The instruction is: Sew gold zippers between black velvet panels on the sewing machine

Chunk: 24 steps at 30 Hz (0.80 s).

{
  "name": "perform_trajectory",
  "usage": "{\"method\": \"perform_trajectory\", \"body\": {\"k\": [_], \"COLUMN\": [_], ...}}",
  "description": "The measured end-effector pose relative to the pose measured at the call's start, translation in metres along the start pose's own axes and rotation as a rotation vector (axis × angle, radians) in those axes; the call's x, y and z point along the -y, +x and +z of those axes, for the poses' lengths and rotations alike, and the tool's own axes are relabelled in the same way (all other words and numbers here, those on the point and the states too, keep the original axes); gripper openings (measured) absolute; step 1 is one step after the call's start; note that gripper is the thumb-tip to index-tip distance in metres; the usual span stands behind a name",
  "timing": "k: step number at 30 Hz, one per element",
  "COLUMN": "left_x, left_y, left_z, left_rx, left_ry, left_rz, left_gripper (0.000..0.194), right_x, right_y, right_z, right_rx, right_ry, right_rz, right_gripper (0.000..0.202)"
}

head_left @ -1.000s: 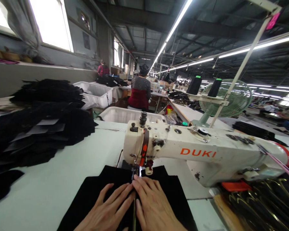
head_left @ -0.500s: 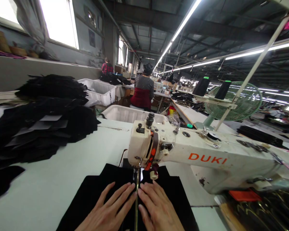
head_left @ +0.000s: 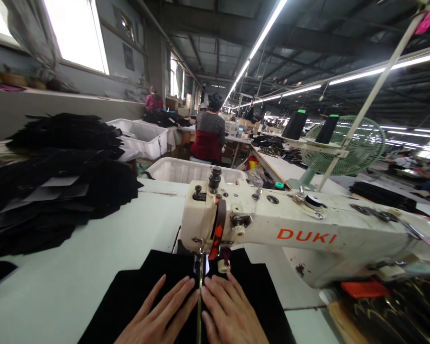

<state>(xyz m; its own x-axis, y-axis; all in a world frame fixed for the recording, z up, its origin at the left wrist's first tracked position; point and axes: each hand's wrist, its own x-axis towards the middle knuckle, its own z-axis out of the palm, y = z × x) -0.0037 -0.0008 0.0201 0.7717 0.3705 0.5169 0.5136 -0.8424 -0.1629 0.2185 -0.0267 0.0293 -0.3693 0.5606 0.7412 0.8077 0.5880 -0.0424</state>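
Note:
Black fabric (head_left: 129, 296) lies on the pale table under the head of a white sewing machine (head_left: 258, 220). A gold-toned zipper strip (head_left: 199, 315) runs lengthwise down the fabric to the presser foot. My left hand (head_left: 161, 310) rests flat on the fabric just left of the strip, fingers spread. On the strip's right side, my right hand (head_left: 229, 308) lies flat with its fingers apart. Both sets of fingertips are close in front of the needle area, which the machine head partly hides.
Piled black fabric pieces (head_left: 57, 181) cover the table's left side. Behind the machine are a white bin (head_left: 197, 171) and a seated person (head_left: 209, 129). Thread cones (head_left: 294, 125) and a green fan (head_left: 361, 145) stand at the right; zippers (head_left: 408, 306) lie at the lower right.
The view has shifted slightly, moving the machine and piles a little left in the picture. Both hands remain flat on the fabric beside the zipper strip.

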Motion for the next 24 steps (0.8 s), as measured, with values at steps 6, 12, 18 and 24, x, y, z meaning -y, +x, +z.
{"method": "perform_trajectory", "body": {"k": [6, 12, 18, 24], "left_x": [0.0, 0.0, 0.005, 0.011], "left_y": [0.006, 0.009, 0.023, 0.035], "left_z": [-0.003, -0.007, -0.021, -0.027], "left_rx": [-0.003, 0.029, 0.084, 0.03], "left_ry": [0.086, 0.061, -0.042, 0.01], "left_rz": [0.038, 0.034, -0.037, -0.066], "left_gripper": [0.059, 0.062, 0.073, 0.068], "right_x": [-0.002, -0.003, -0.008, -0.014], "right_y": [-0.005, -0.007, 0.006, 0.017], "right_z": [-0.001, 0.003, 0.004, 0.001], "right_rx": [0.092, 0.015, 0.09, 0.13], "right_ry": [0.005, 0.03, -0.013, -0.011], "right_rz": [0.01, 0.003, -0.002, 0.015], "right_gripper": [0.023, 0.023, 0.027, 0.029]}}
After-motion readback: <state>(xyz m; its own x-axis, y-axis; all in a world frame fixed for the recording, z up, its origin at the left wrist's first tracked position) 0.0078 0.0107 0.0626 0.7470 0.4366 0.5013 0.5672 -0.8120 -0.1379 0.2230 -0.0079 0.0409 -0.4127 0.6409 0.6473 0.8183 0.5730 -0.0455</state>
